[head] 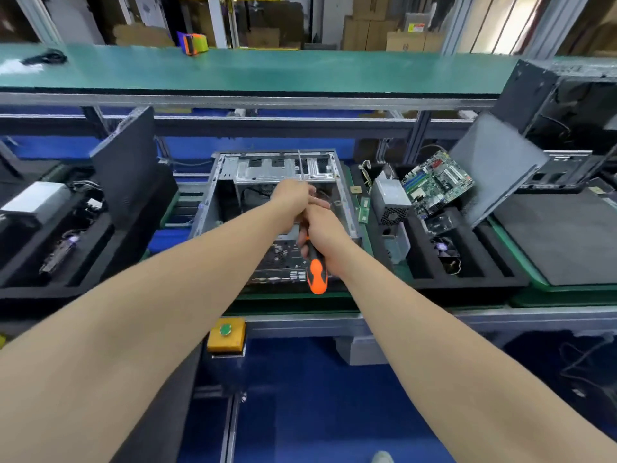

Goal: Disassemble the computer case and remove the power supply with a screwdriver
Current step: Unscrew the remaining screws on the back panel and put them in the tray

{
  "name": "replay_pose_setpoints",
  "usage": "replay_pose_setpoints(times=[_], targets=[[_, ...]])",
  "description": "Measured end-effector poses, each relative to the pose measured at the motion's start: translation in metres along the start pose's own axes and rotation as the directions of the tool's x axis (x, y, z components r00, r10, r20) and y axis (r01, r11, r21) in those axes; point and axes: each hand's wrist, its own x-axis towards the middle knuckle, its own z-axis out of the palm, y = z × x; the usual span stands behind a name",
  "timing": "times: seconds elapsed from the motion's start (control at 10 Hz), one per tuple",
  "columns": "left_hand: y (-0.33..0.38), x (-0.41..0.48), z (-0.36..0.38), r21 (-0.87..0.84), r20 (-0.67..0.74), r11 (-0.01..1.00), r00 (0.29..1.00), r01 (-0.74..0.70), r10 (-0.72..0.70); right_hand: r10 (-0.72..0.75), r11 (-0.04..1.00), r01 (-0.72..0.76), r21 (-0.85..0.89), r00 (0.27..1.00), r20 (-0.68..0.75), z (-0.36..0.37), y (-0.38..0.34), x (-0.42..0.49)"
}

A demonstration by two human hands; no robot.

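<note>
Open computer case point(213, 195) lies on the green bench mat at 12 o'clock, lid off. Screwdriver point(316, 275) is over it, orange-black handle toward 6, shaft tip toward 12. Right hand point(322, 232) grips the handle. Left hand point(292, 195) curls round the shaft, fingers mostly hidden. At 2 o'clock a foam tray point(467, 279) holds a grey power supply point(390, 198) and a tilted motherboard point(437, 182). Yellow button box point(226, 339) at 6.

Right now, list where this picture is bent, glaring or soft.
Head view: the wide lens slightly bows the green shelf and stretches both forearms; head view: white glare on the shelf's left end; head view: even light, no hard shadows; head view: far cartons are soft, the screwdriver shaft above the left hand is faint, its orange handle in the right hand sharper.
</note>
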Motion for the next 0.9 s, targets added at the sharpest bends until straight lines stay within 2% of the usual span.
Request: replay_pose_setpoints(times=[0.1,0.2,0.4,0.6,0.8,0.9], targets=[[-0.011,-0.003,-0.032,-0.084,0.068,0.996,0.998,0.022,-0.016,0.013,0.996,-0.017,0.086,0.999,0.047,0.037,0.007,-0.019],[-0.024,-0.004,-0.062,-0.193,0.05,0.98,0.998,0.045,-0.036,0.082,0.992,-0.089,0.09,0.994,0.072,0.064,0.018,-0.035],[-0.049,-0.012,-0.099,-0.292,0.026,0.956,1.0,0.004,0.003,0.141,0.989,-0.145,0.023,0.983,0.119,0.092,0.044,-0.06],[-0.058,-0.018,-0.095,-0.42,-0.073,0.908,0.997,-0.006,-0.028,0.147,0.989,-0.143,-0.033,0.971,0.187,0.084,0.073,-0.078],[-0.069,-0.032,-0.063,-0.517,0.015,0.851,0.995,0.088,-0.094,0.151,0.957,-0.218,0.191,0.938,0.313,0.065,0.098,-0.091],[-0.076,-0.04,-0.045,-0.537,0.064,0.831,0.989,0.146,-0.133,0.148,0.939,-0.241,0.245,0.927,0.345,0.054,0.111,-0.101]])
